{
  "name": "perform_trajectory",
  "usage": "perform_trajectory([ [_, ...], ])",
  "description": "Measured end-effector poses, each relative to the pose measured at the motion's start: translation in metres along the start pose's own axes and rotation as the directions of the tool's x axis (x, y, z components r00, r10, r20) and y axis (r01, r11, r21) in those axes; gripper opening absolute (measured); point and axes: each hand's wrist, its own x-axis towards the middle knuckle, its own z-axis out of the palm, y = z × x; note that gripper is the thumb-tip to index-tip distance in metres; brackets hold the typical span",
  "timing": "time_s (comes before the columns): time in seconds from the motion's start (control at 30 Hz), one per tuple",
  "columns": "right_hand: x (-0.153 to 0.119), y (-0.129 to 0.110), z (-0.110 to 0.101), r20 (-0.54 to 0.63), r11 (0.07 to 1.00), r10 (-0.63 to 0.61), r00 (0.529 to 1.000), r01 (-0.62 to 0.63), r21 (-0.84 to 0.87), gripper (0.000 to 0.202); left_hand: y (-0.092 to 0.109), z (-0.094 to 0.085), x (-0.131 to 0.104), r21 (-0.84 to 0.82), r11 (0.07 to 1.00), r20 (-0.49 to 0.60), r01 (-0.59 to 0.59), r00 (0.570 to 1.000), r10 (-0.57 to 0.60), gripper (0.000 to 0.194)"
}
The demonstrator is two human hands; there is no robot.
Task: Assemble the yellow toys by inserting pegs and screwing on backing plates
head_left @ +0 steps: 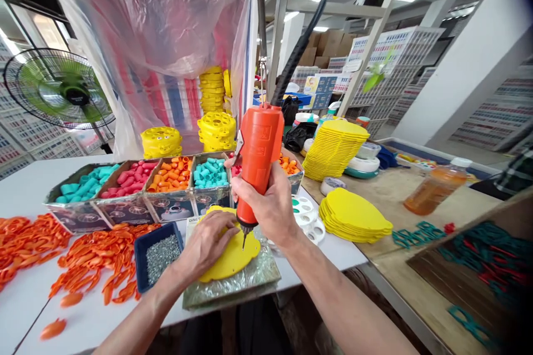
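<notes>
My right hand [272,208] is wrapped round an orange electric screwdriver [260,147], held upright with its bit pointing down over a yellow plastic plate [227,266]. The bit tip is close to the plate's right part; whether it touches I cannot tell. Stretched out, my left hand [210,241] lies on the plate's left part, pressing it from above. Under the plate is a plastic-wrapped pad [266,277] at the table's front edge. A dark blue tray [139,260] of small metal screws [160,255] stands left of my left hand.
Boxes of teal pieces [85,183], pink pieces [129,177] and orange pieces [170,173] line the back. Orange parts [104,260] spread at left. Stacked yellow plates [353,219], a bottle [435,188] and a taller stack [333,147] stand right. A cable [300,44] hangs above.
</notes>
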Motion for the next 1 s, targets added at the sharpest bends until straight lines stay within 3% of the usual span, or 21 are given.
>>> perform_trajectory([
  [0.23, -0.026, 0.004, 0.014, 0.057, 0.994, 0.104, 0.993, -0.104, -0.015, 0.03, -0.017, 0.02, -0.008, 0.136, 0.986, 0.038, -0.095, 0.995, 0.091, 0.025],
  [0.53, -0.035, 0.014, 0.018, 0.118, 0.995, 0.096, 0.988, -0.099, 0.019, 0.031, -0.02, 0.021, -0.01, 0.203, 0.973, 0.001, -0.11, 0.994, 0.112, 0.035],
  [0.8, -0.038, 0.011, 0.021, 0.141, 0.995, 0.091, 0.986, -0.095, 0.019, 0.028, -0.036, 0.031, -0.011, 0.266, 0.958, -0.002, -0.11, 0.993, 0.115, 0.035],
  [1.0, -0.04, 0.013, 0.022, 0.119, 0.994, 0.108, 0.987, -0.109, 0.005, 0.026, -0.027, 0.028, -0.01, 0.225, 0.968, -0.02, -0.11, 0.993, 0.118, 0.034],
])
